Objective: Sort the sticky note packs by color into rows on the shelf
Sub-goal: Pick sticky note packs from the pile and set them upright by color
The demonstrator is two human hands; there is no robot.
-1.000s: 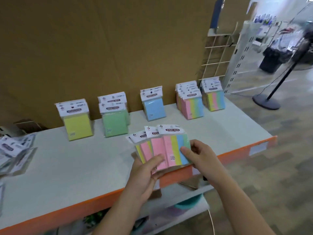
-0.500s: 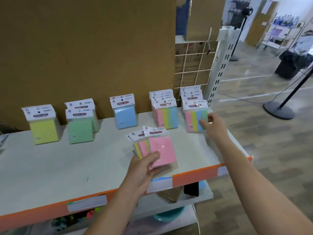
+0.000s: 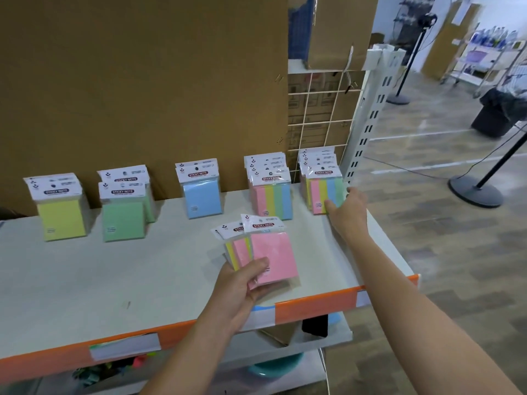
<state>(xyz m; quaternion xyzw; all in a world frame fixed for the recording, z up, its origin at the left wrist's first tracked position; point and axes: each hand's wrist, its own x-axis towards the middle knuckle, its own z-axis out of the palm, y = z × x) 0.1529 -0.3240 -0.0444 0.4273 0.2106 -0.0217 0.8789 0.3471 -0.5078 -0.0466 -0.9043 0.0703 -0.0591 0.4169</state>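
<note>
**A:** Where are the hands?

**B:** The right hand [image 3: 349, 212] reaches to the far right end of the shelf [image 3: 142, 269]. It pinches the front striped pack [image 3: 323, 189] of the last row, thumb on the face and fingers at the right edge. That pack stands upright, header card up.

**A:** And the other?

**B:** The left hand [image 3: 239, 283] grips a fan of packs over the shelf's front, 3 by their headers. The pink pack [image 3: 273, 258] is on top, with striped packs [image 3: 236, 252] tucked behind it to the left. Their headers point away from the person, tilted slightly left.

**A:** What stands sorted?

**B:** 5 rows along the back, from the left: yellow row [image 3: 61, 218], green row [image 3: 122, 220], blue row [image 3: 202, 199], middle striped row [image 3: 273, 201], then the one the right hand is at. I see no pink row.

**A:** So where does pink go?

**B:** My guess is a new spot. It lies just in front of the gap between blue and striped. The left hand has it, while the right is well apart, up and to the right. The right would have to come back across to take it by the header.
</note>
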